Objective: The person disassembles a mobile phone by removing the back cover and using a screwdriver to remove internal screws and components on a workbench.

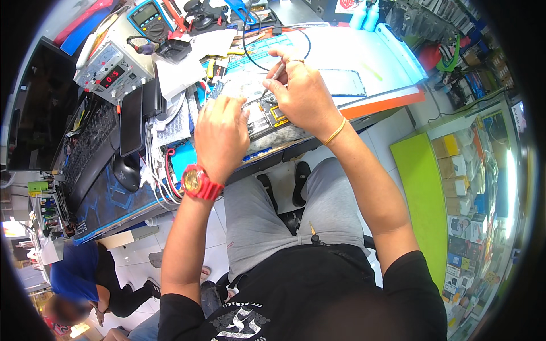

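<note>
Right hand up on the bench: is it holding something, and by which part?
The right hand holds a slim tool by its shaft, between thumb and fingers.

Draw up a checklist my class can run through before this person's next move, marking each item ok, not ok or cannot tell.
1. Right hand holding the slim tool: ok, gripped in the fingers.
2. Opened electronic device in front of the person: ok, on the bench by both hands.
3. Left hand steadying the device: cannot tell, fingertips hidden.
4. Tool tip touching the device: cannot tell, too small.
5. Hand area free of cables: not ok, black cable loops just beyond.
</note>
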{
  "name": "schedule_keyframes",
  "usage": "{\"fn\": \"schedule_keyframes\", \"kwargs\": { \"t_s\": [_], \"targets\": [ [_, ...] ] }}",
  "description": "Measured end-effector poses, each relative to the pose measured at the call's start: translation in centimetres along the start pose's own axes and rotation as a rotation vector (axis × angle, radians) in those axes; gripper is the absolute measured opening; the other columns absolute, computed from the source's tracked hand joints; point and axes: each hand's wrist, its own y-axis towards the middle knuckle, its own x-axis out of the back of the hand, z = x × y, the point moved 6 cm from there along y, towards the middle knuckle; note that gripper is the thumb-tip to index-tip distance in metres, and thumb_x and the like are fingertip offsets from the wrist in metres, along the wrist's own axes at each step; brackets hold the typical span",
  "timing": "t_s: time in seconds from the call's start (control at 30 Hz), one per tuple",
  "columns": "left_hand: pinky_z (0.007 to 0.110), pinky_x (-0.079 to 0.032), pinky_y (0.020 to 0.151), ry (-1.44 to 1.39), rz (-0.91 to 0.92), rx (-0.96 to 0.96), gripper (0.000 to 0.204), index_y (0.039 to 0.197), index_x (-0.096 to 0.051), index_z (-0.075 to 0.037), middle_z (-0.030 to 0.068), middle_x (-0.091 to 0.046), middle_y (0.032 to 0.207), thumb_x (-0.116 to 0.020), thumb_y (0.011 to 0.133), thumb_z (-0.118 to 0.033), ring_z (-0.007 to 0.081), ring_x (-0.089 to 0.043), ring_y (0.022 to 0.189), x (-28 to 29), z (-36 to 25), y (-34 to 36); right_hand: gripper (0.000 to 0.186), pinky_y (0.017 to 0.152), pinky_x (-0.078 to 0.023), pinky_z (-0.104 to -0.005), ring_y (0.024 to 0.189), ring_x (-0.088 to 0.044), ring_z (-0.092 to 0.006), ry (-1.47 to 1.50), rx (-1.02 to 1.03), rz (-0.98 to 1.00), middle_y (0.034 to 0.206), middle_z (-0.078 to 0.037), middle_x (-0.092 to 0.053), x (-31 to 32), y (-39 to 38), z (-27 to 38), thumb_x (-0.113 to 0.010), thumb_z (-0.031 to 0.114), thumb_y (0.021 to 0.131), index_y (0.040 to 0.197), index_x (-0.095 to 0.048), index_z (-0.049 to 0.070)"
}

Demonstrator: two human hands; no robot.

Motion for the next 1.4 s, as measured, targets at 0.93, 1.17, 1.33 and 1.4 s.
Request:
{"fn": "schedule_keyframes", "kwargs": {
  "t_s": [0.93,1.17,1.33,1.4],
  "targets": [
    [0.046,-0.054,0.09,-0.051,-0.052,0.047,0.016,0.11,-0.073,-0.004,0.0133,-0.07,0.113,-0.072,0.098,-0.014,0.035,-0.067,0.106,-0.5,-0.5,-2.7,0.039,0.083,-0.059,-0.0494,0.092,-0.074,-0.0441,-0.163,0.069,0.149,0.108,-0.027,-0.075,-0.9,2.0,2.0,-0.075,0.016,0.093,0.123,-0.067,-0.009],
    [0.046,-0.054,0.09,-0.045,-0.055,0.047,0.016,0.11,-0.073,-0.003,0.0132,-0.07,0.113,-0.072,0.098,-0.014,0.0349,-0.067,0.106,-0.6,-0.4,-2.8,0.038,0.084,-0.059,-0.0486,0.095,-0.074,-0.0455,-0.139,0.048,0.137,0.104,-0.028,-0.075,-1.2,2.3,2.4,-0.071,0.012,0.093,0.124,-0.067,-0.01],
    [0.046,-0.054,0.09,-0.044,-0.058,0.042,0.016,0.11,-0.073,-0.004,0.0128,-0.07,0.113,-0.073,0.098,-0.014,0.0346,-0.067,0.106,-0.5,-0.3,-2.8,0.04,0.083,-0.059,-0.0486,0.095,-0.074,-0.0446,-0.284,0.027,0.132,0.102,-0.027,-0.075,-0.9,2.3,2.9,-0.069,0.009,0.093,0.128,-0.066,-0.009],
    [0.046,-0.054,0.09,-0.045,-0.053,0.045,0.016,0.11,-0.073,-0.004,0.0126,-0.07,0.113,-0.073,0.098,-0.014,0.0344,-0.067,0.106,-0.5,-0.4,-2.7,0.04,0.083,-0.059,-0.0483,0.095,-0.074,-0.0445,-0.254,0.035,0.12,0.102,-0.027,-0.075,-0.9,2.3,2.3,-0.07,0.01,0.093,0.128,-0.067,-0.009]
  ]
}}
